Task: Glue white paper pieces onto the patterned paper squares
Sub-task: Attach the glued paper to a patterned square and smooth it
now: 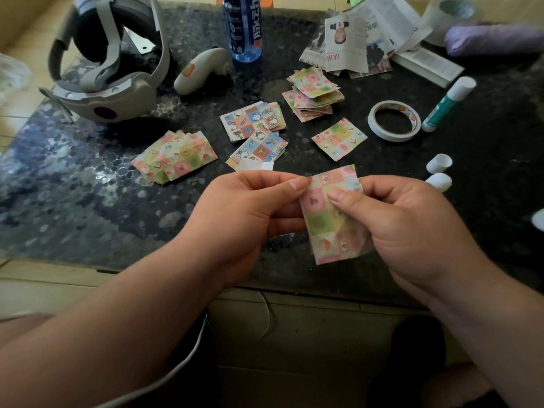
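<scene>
Both hands hold one patterned paper square (326, 219) above the table's near edge. My left hand (247, 213) pinches its left edge and my right hand (409, 228) grips its right side, thumb on top. Just beyond my left hand a small white paper piece (255, 166) lies at the corner of a blue-patterned square (259, 150). Stacks of patterned squares lie at the left (176, 157), centre (253, 119) and back (313, 94), and a single square (338, 139) lies near the tape. A green and white glue stick (447, 104) lies at the right.
A roll of white tape (394, 120) lies beside the glue stick, with two white caps (438, 172) nearer me. A VR headset (109, 63), a controller (200, 70), a blue bottle (243, 25) and folded printed papers (362, 39) fill the back of the dark speckled table (88, 187).
</scene>
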{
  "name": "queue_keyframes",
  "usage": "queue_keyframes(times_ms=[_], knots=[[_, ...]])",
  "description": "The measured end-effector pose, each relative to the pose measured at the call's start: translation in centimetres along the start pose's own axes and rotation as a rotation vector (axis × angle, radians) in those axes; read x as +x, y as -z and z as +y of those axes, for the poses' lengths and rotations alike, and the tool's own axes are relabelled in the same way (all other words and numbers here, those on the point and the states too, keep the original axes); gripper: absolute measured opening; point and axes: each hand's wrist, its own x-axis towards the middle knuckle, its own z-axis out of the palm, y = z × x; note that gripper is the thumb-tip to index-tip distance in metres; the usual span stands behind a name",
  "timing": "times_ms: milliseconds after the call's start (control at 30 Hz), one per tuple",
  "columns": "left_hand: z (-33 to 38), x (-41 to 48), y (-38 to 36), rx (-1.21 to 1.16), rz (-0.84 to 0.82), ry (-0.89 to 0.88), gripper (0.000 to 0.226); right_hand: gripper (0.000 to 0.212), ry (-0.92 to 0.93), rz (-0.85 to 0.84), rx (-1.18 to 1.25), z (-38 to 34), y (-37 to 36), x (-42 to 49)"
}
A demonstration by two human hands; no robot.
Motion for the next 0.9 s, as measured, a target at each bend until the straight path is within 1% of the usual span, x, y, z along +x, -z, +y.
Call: queue_keyframes(times_ms=[133, 200, 333, 400, 600, 767, 900], knots=[[0.2, 0.2, 0.0, -0.077, 0.032, 0.039, 0.007, 0.014, -0.063, -0.098, 0.057, -0.3, 0.0, -0.1], [0.4, 0.2, 0.0, -0.1, 0.037, 0.057, 0.007, 0.015, -0.078, -0.12, 0.058, -0.4, 0.0, -0.1], [0.3, 0.2, 0.1, -0.08, -0.019, 0.114, 0.03, 0.018, -0.135, -0.109, 0.172, -0.7, -0.1, -0.1], [0.2, 0.0, 0.2, -0.056, -0.057, 0.144, 0.035, 0.02, -0.173, -0.108, 0.236, -1.0, 0.0, 0.0], [0.2, -0.4, 0.2, -0.006, -0.121, 0.135, 0.02, 0.02, -0.3, -0.095, 0.447, -2.3, 0.1, -0.2], [0.1, -0.3, 0.4, -0.021, -0.142, 0.097, 0.013, 0.034, -0.3, -0.108, 0.508, -2.5, 0.1, -0.2], [0.2, -0.4, 0.2, -0.054, -0.185, 0.082, 0.011, 0.036, -0.29, -0.125, 0.549, -2.6, 0.0, -0.2]])
